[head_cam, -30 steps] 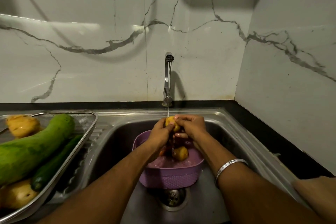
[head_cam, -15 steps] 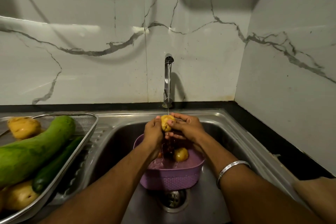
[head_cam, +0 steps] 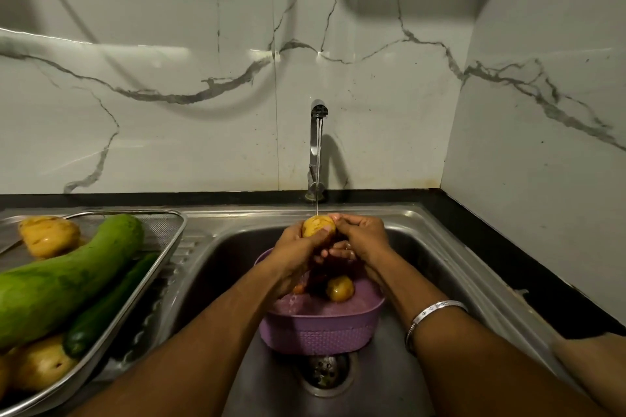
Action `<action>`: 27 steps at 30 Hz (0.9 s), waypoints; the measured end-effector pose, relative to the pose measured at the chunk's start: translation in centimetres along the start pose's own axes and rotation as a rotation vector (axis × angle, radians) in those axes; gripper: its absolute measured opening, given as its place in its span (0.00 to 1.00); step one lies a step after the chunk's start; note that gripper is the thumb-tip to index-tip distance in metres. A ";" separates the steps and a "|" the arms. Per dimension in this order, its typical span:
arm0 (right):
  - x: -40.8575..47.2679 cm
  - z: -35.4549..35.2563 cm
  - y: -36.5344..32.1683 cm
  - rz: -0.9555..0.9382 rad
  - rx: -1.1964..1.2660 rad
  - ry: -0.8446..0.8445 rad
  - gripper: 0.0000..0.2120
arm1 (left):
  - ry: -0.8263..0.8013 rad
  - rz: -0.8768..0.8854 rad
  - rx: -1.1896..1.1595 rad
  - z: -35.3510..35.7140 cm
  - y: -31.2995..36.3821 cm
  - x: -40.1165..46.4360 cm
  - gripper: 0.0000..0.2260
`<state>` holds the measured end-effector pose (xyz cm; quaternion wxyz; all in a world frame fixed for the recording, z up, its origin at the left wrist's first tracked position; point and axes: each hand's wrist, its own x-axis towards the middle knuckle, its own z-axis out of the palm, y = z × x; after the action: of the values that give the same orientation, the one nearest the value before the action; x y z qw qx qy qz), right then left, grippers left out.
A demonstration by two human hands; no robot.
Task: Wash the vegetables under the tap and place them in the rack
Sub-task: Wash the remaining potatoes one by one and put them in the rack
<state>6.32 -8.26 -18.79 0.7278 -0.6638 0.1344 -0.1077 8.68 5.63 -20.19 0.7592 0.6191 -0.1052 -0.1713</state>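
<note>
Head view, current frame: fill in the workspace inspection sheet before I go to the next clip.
Surface: steel sink, wet, with drainboard at left.
Job's things: potato held under the running tap; another potato in the purple basket in the sink; rack holds a gourd, a cucumber and potatoes.
Clutter: nothing seen.
Grippers: left hand and right hand both grip the potato; bangle on right wrist.
Cables: nothing seen.
Surroundings: marble-patterned wall, black counter edge.
</note>
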 end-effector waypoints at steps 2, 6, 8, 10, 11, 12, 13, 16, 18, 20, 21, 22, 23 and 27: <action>-0.2 -0.1 0.1 0.026 -0.004 -0.003 0.04 | 0.013 0.060 0.223 -0.4 -0.6 0.0 0.18; -0.2 -0.1 0.3 0.023 -0.036 -0.016 0.06 | 0.126 0.258 0.675 -0.2 -1.3 -0.5 0.19; -0.2 -0.3 0.3 -0.019 -0.032 -0.033 0.07 | 0.121 0.227 0.712 0.3 -1.3 -0.7 0.23; -0.2 -0.1 0.3 -0.026 -0.089 -0.074 0.08 | 0.110 0.147 0.661 0.8 -1.3 -0.9 0.23; -0.3 0.1 0.5 -0.027 -0.149 -0.095 0.09 | 0.112 0.107 0.611 0.9 -1.3 -1.0 0.22; -0.3 0.4 0.6 -0.038 -0.219 -0.114 0.09 | 0.121 0.077 0.562 1.1 -1.3 -1.0 0.21; -0.3 0.8 0.7 -0.064 -0.296 -0.124 0.10 | 0.137 0.062 0.525 1.1 -1.4 -0.8 0.21; -0.6 2.0 0.8 -0.206 -0.482 -0.099 0.10 | 0.134 0.075 0.435 1.5 -1.3 -1.0 0.19; -0.6 2.3 0.9 -0.310 -0.633 -0.014 0.13 | 0.127 0.162 0.480 1.7 -0.9 -1.4 0.17; -0.2 2.3 1.0 -0.303 -0.747 0.060 0.18 | 0.140 0.297 0.714 1.0 -0.7 -1.4 0.15; -0.1 2.3 0.9 -0.241 -0.736 0.068 0.21 | 0.137 0.357 0.851 0.5 -0.6 -1.4 0.14; -0.1 2.5 0.8 -0.132 -0.655 0.065 0.25 | 0.113 0.413 0.964 -0.2 -0.5 -1.4 0.14; -0.3 2.6 0.6 0.020 -0.523 0.033 0.28 | 0.077 0.457 1.043 -0.7 -0.5 -1.4 0.14; -1.1 2.4 -0.1 0.323 -0.115 -0.115 0.31 | 0.054 0.587 1.159 -1.0 -0.2 -1.9 0.21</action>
<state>6.06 -5.69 -18.40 0.7030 -0.6791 0.2037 0.0567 7.27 7.25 -20.53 0.3199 0.8778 -0.3263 0.1435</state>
